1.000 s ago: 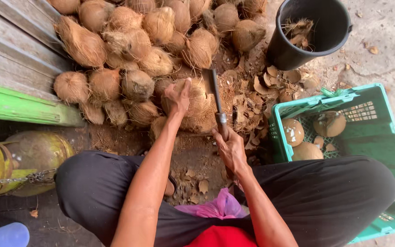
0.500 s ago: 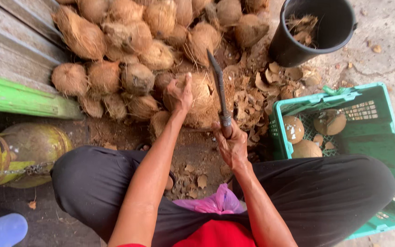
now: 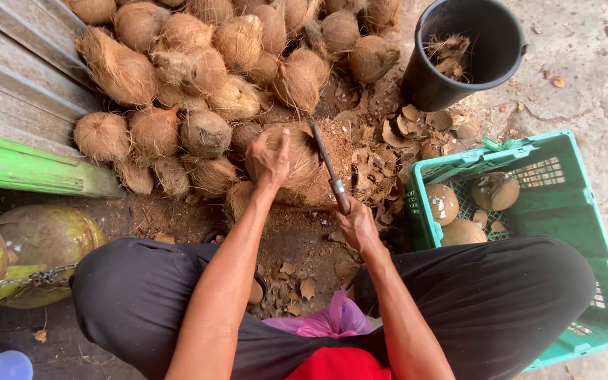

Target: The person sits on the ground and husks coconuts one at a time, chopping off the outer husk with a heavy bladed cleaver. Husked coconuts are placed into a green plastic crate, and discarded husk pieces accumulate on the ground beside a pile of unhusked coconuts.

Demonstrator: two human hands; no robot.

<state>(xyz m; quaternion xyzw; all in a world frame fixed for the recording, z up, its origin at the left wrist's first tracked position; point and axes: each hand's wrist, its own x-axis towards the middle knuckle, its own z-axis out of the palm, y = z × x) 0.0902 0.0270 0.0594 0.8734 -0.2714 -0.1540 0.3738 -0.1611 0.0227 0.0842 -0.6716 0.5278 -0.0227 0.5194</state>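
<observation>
I sit with knees spread over a patch of ground. My left hand grips the top of a brown husked coconut and steadies it. My right hand is closed on the handle of a long dark knife. Its blade points up and away, and lies against the right side of that coconut. Husk chips lie scattered just right of the blade.
A heap of brown fibrous coconuts fills the ground ahead. A black bucket with husk scraps stands at upper right. A green plastic crate holding peeled coconuts sits at right. Greenish gas cylinders and a green beam are on the left.
The knife blade has come down and now rests lower against the coconut. My left hand has stayed on the coconut. The view has shifted slightly.
</observation>
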